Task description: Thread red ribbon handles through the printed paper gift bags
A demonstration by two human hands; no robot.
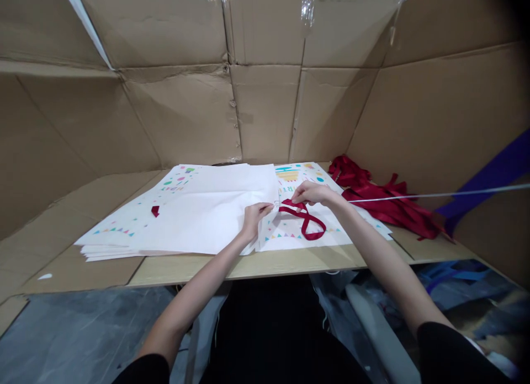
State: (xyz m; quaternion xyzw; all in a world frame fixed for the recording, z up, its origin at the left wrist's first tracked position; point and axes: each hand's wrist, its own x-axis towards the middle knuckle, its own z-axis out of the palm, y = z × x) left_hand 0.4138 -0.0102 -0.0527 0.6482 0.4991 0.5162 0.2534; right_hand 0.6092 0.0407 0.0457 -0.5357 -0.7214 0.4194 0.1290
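Observation:
My left hand (252, 219) is closed in a pinch at the right edge of a white printed sheet (207, 218), the top one of a stack. My right hand (310, 193) pinches a dark red ribbon (315, 235), whose looped length hangs over a second printed sheet (290, 241). This right-hand sheet bears coloured letters, dots and a row of small triangles. The fingertips of both hands are close together, and what lies exactly between them is too small to make out. Toward the left, a short piece of red ribbon (155, 211) shows on the stack.
A heap of red ribbons (385, 199) lies at the right back. A thin white cord (447, 195) runs rightward from near my right wrist, past a purple strip (488, 174). Cardboard walls (265, 108) enclose the table (248, 267). A white scrap (44, 276) lies at left.

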